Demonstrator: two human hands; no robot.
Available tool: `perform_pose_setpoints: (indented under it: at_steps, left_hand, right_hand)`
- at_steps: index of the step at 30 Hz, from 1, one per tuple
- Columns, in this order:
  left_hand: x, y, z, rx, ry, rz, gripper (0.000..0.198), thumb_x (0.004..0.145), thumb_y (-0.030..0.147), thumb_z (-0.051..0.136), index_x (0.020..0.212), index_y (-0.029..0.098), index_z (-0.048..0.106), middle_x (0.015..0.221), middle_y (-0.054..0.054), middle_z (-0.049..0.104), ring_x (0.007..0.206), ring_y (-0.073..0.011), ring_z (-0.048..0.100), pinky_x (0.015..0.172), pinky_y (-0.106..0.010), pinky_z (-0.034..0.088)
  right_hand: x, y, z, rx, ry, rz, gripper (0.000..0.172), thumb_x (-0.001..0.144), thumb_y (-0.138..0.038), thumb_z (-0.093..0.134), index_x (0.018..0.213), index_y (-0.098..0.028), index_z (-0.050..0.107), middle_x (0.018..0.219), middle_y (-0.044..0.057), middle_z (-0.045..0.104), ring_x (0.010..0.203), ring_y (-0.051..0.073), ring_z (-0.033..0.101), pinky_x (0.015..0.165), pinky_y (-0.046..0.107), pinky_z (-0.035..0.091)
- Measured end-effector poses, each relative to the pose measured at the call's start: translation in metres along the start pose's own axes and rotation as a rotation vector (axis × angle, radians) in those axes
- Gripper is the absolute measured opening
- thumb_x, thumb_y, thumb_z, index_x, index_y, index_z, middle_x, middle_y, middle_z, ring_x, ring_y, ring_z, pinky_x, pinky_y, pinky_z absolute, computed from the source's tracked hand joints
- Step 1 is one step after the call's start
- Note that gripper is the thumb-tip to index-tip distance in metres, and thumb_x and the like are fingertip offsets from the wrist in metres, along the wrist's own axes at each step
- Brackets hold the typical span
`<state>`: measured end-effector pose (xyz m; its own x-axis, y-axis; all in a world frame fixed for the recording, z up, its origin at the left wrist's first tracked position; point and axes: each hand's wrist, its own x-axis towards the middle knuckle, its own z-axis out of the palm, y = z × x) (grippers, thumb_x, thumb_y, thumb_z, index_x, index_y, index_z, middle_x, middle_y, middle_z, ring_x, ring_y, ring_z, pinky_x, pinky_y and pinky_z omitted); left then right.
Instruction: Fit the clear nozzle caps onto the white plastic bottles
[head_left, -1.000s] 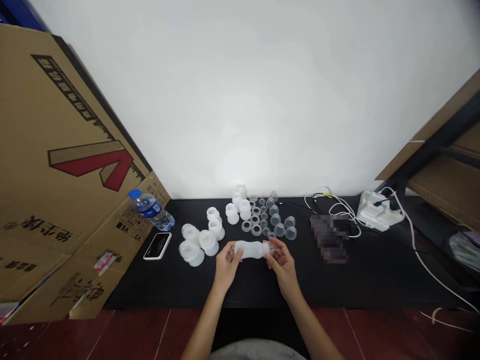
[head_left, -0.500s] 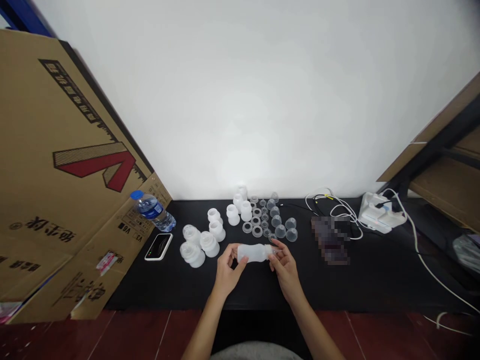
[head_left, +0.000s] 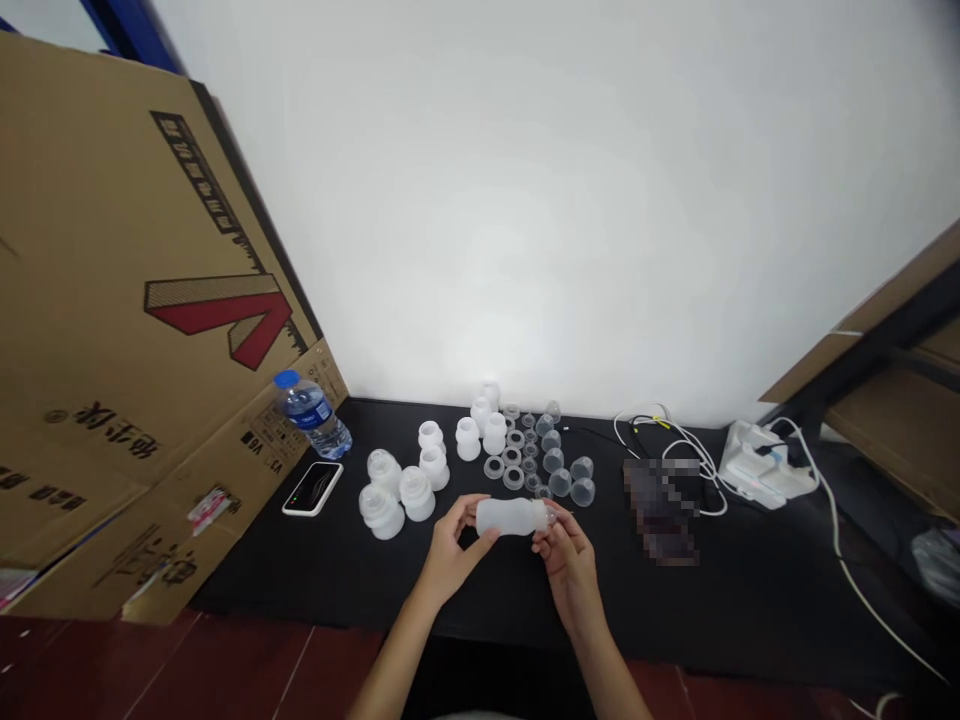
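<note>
A frosted white baby bottle (head_left: pixel 506 517) lies sideways between my two hands over the black table. My left hand (head_left: pixel 455 548) grips its base end, thumb along the near side. At the other end, the fingers of my right hand (head_left: pixel 568 550) are closed round the clear nipple (head_left: pixel 552 514) and collar. Behind my hands lie several clear rings (head_left: pixel 513 456) in rows and several clear domed caps (head_left: pixel 559 483). Short white bottles (head_left: pixel 468 438) without tops stand to the left of the rings. Further left are white bottles with clear domed tops (head_left: pixel 417 493).
A phone (head_left: pixel 313 489) and a water bottle (head_left: pixel 313 413) are at the left, beside a large cardboard box (head_left: pixel 97 350). To the right lie a pixelated dark object (head_left: pixel 660 510), tangled cables (head_left: pixel 694 450) and a white power strip (head_left: pixel 765 465). A white wall (head_left: pixel 525 220) rises behind the table.
My right hand's fingers have shifted and curled lower about the nipple end, so the clear nipple shows more. My left hand keeps its hold. The camera view has tilted slightly.
</note>
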<state>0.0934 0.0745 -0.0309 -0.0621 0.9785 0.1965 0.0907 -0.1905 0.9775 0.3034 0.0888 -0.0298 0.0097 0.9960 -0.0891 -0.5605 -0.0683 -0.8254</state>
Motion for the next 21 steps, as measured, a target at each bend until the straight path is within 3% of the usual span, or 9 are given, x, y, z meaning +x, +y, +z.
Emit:
perform_pose_setpoints:
  at_steps: [7,13,17,21]
  left_hand:
    - [-0.001,0.011,0.003,0.194,-0.027,0.074,0.045,0.086,0.033,0.084,0.127,0.025,0.067,0.122,-0.008,0.074,0.104,-0.0254,0.072,0.094,-0.04,0.059]
    - [-0.004,0.016,0.01,0.393,-0.035,0.13,0.043,0.089,0.024,0.076,0.131,0.026,0.066,0.126,-0.009,0.071,0.118,-0.0288,0.069,0.103,-0.047,0.057]
    - [-0.001,0.012,0.011,0.538,0.052,0.214,0.029,0.092,0.026,0.073,0.121,0.024,0.069,0.12,-0.009,0.071,0.115,-0.0297,0.068,0.102,-0.048,0.057]
    - [-0.001,0.003,0.01,0.678,0.154,0.197,0.025,0.096,0.035,0.069,0.117,0.021,0.068,0.112,-0.01,0.071,0.107,-0.0316,0.07,0.094,-0.047,0.059]
  right_hand:
    - [0.005,0.002,-0.001,0.03,-0.001,0.02,0.039,0.081,-0.045,0.094,0.109,-0.025,0.077,0.093,0.004,0.074,0.071,0.018,0.069,0.066,0.032,0.064]
    - [-0.001,-0.003,0.007,0.01,-0.179,0.061,0.041,0.086,-0.051,0.089,0.111,-0.02,0.082,0.099,0.01,0.079,0.089,0.024,0.073,0.08,0.037,0.064]
    - [-0.004,-0.002,0.01,-0.092,-0.247,0.046,0.038,0.092,-0.053,0.083,0.109,-0.019,0.084,0.115,0.015,0.08,0.096,0.027,0.072,0.079,0.038,0.061]
    - [-0.005,0.001,0.011,-0.117,-0.233,0.024,0.036,0.092,-0.054,0.082,0.106,-0.021,0.085,0.11,0.013,0.081,0.09,0.024,0.069,0.073,0.033,0.058]
